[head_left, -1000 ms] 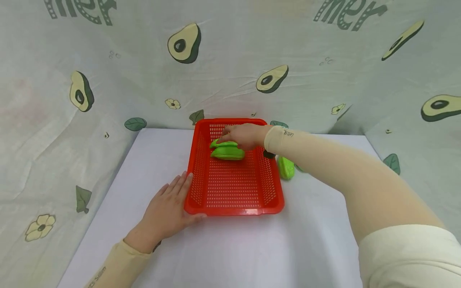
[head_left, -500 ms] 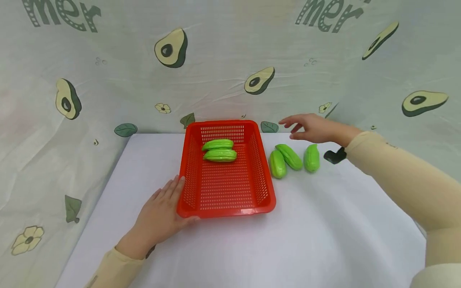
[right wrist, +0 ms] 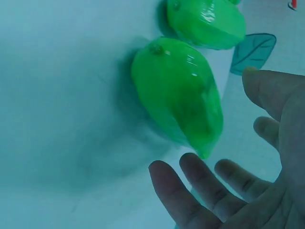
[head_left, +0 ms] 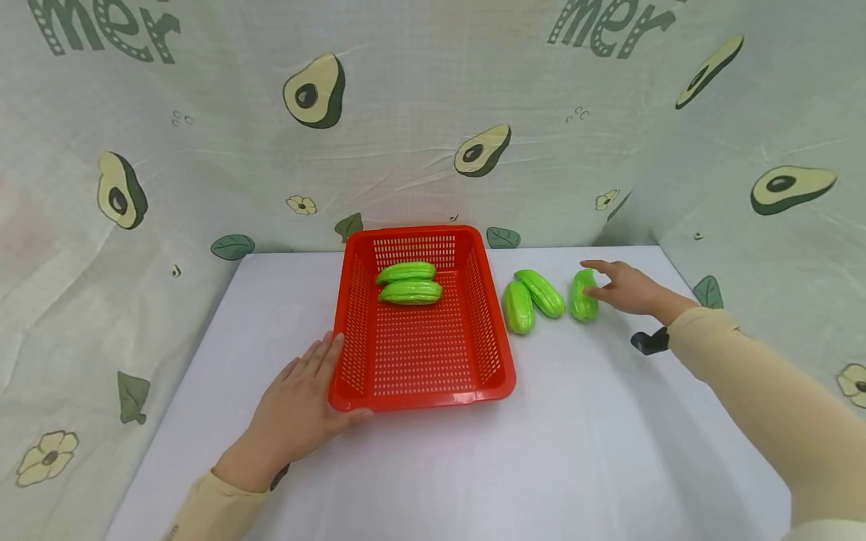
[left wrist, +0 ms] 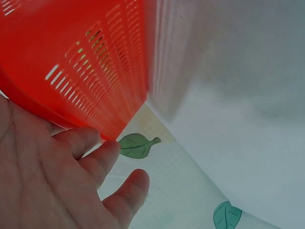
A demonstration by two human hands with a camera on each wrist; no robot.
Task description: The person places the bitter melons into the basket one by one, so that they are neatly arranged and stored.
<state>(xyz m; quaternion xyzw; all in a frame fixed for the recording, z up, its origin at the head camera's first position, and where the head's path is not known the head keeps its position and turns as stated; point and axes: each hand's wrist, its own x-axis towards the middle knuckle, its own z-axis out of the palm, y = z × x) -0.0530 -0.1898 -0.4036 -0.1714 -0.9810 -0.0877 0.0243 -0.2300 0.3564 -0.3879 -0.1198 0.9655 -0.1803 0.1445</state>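
My right hand (head_left: 629, 289) hovers beside the rightmost green ridged gourd (head_left: 581, 306), thumb and fingers spread around its upper end. In the right wrist view that gourd (right wrist: 174, 88) lies on the white table, with a gap between it and the fingers. My left hand (head_left: 294, 406) rests with straight fingers along the left side of a red plastic basket (head_left: 422, 400), its thumb at the near corner. Seen from the left wrist, the fingers (left wrist: 102, 160) lie close along the basket's rim. Two green gourds (head_left: 410, 291) lie side by side inside the basket, towards its back.
Between the basket and my right hand, two more gourds, one upright (head_left: 519, 308) and one slanted (head_left: 541, 293), lie close together on the table (head_left: 433, 473). A cloth (head_left: 399, 90) printed with avocados hangs behind and at the sides.
My right hand has left the basket, swung right and come down beside the rightmost gourd. My left hand stays at the basket. The head view has shifted slightly.
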